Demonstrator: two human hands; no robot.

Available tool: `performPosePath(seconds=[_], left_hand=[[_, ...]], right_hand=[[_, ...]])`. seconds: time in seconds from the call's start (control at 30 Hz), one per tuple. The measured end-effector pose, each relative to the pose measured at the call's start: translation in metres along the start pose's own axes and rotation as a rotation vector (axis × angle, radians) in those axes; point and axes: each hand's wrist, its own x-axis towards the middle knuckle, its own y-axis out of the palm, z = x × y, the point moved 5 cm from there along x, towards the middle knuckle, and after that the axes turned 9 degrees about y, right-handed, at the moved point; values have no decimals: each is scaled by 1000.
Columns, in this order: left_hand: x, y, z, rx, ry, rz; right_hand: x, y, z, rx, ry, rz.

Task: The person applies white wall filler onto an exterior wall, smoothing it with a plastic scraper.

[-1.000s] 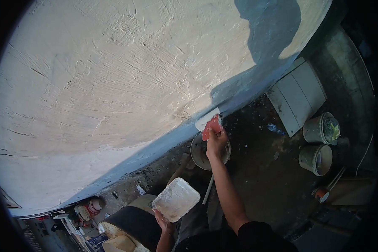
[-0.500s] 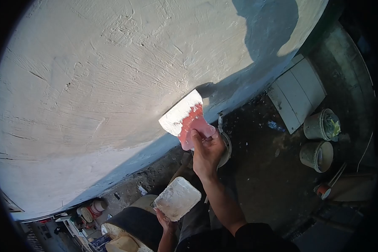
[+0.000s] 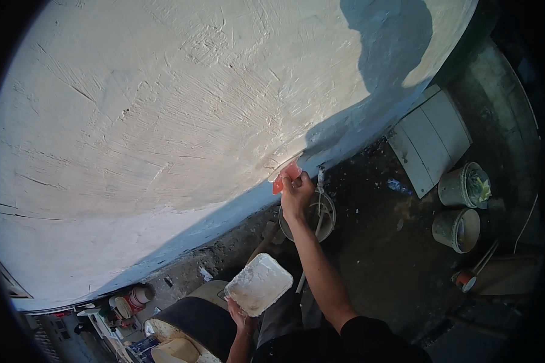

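A red scraper (image 3: 286,175) is pinched in my right hand (image 3: 298,196), its blade edge pressed flat against the rough whitish wall (image 3: 163,109). Much of the blade is hidden from this angle. My left hand (image 3: 242,316) grips the near left edge of a shallow white tray (image 3: 260,284), whose inside is smeared with pale paste. The tray is low, apart from the wall and below my right hand. Scratches and ridges mark the wall's surface, and a dark shadow falls across its right part.
Under my right forearm stands a round bucket (image 3: 327,221). Two more buckets (image 3: 457,230) (image 3: 460,187) are at the right, near pale panels (image 3: 433,142). A dark barrel (image 3: 194,323) stands at the lower left. Small debris dots the floor.
The scraper has gone from showing its paste-covered blade to lying against the wall, with my right hand moved slightly up. The tray has barely moved.
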Motion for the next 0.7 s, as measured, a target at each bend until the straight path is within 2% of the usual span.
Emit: performPosePath(seconds=[0.07, 0.17, 0.27, 0.4, 0.47, 0.53, 0.57, 0.6, 0.67, 0.7], left_hand=[[2, 2, -7, -3, 25, 10], [2, 5, -7, -131, -40, -64], [-5, -1, 28, -456, -356, -221], [6, 18, 3, -504, -210, -125], [7, 21, -15, -512, -158, -91], [16, 32, -11, -676, -302, -135], [14, 34, -13, -673, -267, -121], [22, 44, -16, -683, -214, -100], [24, 59, -21, -672, -261, -70], [27, 68, -26, -690, -197, -73]], right_hand=[[-26, 19, 39, 51, -44, 47], [-64, 30, 92, 152, -68, 133], [-91, 10, 112, 216, -16, 167], [-112, -57, 137, 135, -49, 156], [-118, -97, 149, 82, -1, 177], [-125, -130, 170, -1, -1, 226], [-135, -144, 180, -80, -22, 257], [-136, -150, 194, -158, -65, 295], [-153, -156, 213, -299, -83, 362], [-158, -152, 225, -373, -122, 404]])
